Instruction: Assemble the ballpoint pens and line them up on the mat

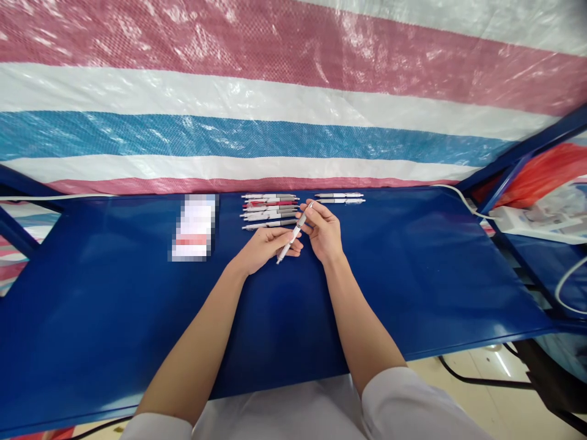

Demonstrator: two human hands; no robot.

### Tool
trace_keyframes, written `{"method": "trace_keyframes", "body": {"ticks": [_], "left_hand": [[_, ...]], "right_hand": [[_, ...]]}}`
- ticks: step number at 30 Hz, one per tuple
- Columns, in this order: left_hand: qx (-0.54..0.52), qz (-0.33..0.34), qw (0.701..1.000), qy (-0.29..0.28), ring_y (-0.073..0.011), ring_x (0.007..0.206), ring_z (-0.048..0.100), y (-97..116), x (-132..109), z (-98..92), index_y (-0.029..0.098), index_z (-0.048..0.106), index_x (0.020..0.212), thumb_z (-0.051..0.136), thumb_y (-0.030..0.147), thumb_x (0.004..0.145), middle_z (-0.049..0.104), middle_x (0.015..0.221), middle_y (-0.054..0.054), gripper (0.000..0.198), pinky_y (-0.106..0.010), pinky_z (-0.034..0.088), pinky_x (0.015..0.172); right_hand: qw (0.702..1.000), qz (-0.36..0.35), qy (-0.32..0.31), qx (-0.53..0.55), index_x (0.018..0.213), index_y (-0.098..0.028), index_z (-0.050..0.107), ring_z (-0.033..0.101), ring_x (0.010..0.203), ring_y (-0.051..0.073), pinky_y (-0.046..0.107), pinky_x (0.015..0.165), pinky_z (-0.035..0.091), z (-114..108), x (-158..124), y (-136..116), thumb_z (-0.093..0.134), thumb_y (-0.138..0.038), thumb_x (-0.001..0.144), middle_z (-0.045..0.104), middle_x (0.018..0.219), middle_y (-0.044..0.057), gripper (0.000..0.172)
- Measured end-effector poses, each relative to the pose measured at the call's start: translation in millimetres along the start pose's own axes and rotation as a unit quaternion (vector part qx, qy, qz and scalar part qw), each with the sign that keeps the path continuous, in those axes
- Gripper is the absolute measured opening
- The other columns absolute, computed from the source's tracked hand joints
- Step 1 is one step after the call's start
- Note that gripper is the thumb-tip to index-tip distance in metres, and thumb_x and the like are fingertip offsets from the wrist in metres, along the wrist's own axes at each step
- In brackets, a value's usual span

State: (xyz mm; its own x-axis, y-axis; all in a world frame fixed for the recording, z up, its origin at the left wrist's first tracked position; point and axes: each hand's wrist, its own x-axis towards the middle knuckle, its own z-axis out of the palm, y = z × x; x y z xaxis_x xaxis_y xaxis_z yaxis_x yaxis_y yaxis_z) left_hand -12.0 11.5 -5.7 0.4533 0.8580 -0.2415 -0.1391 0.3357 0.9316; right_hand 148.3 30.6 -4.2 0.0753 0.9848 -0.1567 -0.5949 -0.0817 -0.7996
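Observation:
Between my two hands a white pen (286,249) with a grey grip is held at a slant over the blue table. My left hand (266,249) pinches its lower part, and my right hand (324,229) has its fingertips closed on the upper end. Just beyond my left hand lies a column of several pens (268,215), mostly white and grey, one with a red part. Past my right hand, two more white-and-grey pens (340,198) rest side by side near the table's back edge.
A blurred-out rectangular item (195,227) lies on the blue table (413,275) to the left. Behind hangs a striped plastic sheet (293,98). Blue metal posts stand at both sides. At right are a white power strip (527,223), cables and a red plastic bag (550,174).

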Motion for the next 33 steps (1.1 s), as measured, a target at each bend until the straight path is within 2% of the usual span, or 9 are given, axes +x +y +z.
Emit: {"method": "trace_keyframes", "body": {"ticks": [4,8,12,15,17,25,27,31,33], "left_hand": [[0.045,0.041,0.997,0.037,-0.0215,0.081,0.073,-1.4,2.5,2.0,0.015,0.075,0.103,0.081,0.042,0.075,0.076,0.091,-0.007,0.039,-0.040,0.060,0.086],[0.090,0.068,0.992,0.061,-0.0218,0.081,0.073,-2.0,4.4,3.8,0.016,0.076,0.100,0.082,0.038,0.073,0.076,0.094,-0.006,0.036,-0.040,0.060,0.085],[0.066,0.045,0.997,0.017,-0.0218,0.079,0.073,0.4,2.5,1.3,0.014,0.075,0.100,0.076,0.044,0.079,0.077,0.089,-0.008,0.037,-0.040,0.060,0.084],[0.051,0.018,0.998,-0.033,-0.0225,0.081,0.074,1.3,0.6,-2.0,0.013,0.075,0.102,0.072,0.047,0.083,0.077,0.091,-0.011,0.039,-0.040,0.060,0.084],[0.053,0.021,0.998,-0.034,-0.0227,0.083,0.074,0.1,0.3,-3.1,0.013,0.075,0.104,0.071,0.046,0.084,0.077,0.093,-0.012,0.038,-0.040,0.059,0.085],[0.111,0.114,0.982,0.104,-0.0199,0.076,0.072,-5.5,2.6,3.0,0.016,0.074,0.103,0.080,0.041,0.076,0.076,0.088,-0.006,0.038,-0.037,0.059,0.082],[0.107,0.102,0.985,0.093,-0.0200,0.075,0.072,-3.9,0.8,3.2,0.015,0.075,0.103,0.077,0.044,0.078,0.076,0.087,-0.007,0.038,-0.037,0.059,0.081],[0.051,0.046,0.997,0.026,-0.0207,0.076,0.073,-2.3,-2.7,0.6,0.015,0.076,0.101,0.074,0.046,0.082,0.077,0.089,-0.009,0.036,-0.036,0.060,0.078],[0.033,0.037,0.998,0.028,-0.0211,0.078,0.073,-3.4,-3.1,-0.5,0.016,0.076,0.101,0.075,0.045,0.081,0.077,0.092,-0.010,0.035,-0.036,0.059,0.078]], "right_hand": [[1.000,-0.006,0.016,0.001,0.086,-0.023,0.073,0.074,0.078,0.014,0.022,0.062,0.060,1.0,0.1,0.2,0.085,-0.030,0.061,0.078,0.086,-0.002,0.028],[1.000,-0.015,0.020,-0.009,0.085,-0.024,0.073,0.073,0.077,0.013,0.022,0.064,0.060,1.5,0.3,-0.1,0.085,-0.030,0.061,0.076,0.086,-0.004,0.027],[1.000,-0.005,0.018,-0.013,0.086,-0.025,0.074,0.071,0.071,0.011,0.022,0.062,0.060,2.0,-0.8,-1.7,0.084,-0.028,0.062,0.074,0.077,-0.005,0.026],[1.000,0.008,-0.002,-0.010,0.089,-0.024,0.075,0.073,0.074,0.014,0.022,0.060,0.060,2.4,-1.9,-3.0,0.083,-0.028,0.063,0.077,0.082,-0.003,0.027],[1.000,0.006,-0.009,-0.006,0.089,-0.024,0.074,0.074,0.077,0.015,0.022,0.060,0.060,2.2,-2.3,-3.2,0.081,-0.027,0.065,0.078,0.086,-0.002,0.026],[1.000,-0.014,0.009,0.009,0.085,-0.023,0.074,0.074,0.080,0.015,0.023,0.066,0.061,0.4,-1.8,-2.5,0.080,-0.025,0.067,0.078,0.086,-0.002,0.019],[1.000,-0.013,0.003,0.007,0.085,-0.023,0.074,0.074,0.079,0.014,0.023,0.065,0.061,0.0,-2.7,-3.7,0.079,-0.025,0.067,0.078,0.086,-0.002,0.019],[0.999,-0.002,-0.032,0.009,0.086,-0.024,0.075,0.073,0.078,0.013,0.021,0.063,0.060,-0.8,-4.9,-5.9,0.079,-0.027,0.068,0.078,0.087,-0.003,0.019],[0.999,-0.005,-0.044,0.008,0.087,-0.025,0.076,0.072,0.078,0.013,0.021,0.063,0.060,-1.0,-5.5,-5.9,0.080,-0.028,0.068,0.077,0.089,-0.003,0.020]]}}
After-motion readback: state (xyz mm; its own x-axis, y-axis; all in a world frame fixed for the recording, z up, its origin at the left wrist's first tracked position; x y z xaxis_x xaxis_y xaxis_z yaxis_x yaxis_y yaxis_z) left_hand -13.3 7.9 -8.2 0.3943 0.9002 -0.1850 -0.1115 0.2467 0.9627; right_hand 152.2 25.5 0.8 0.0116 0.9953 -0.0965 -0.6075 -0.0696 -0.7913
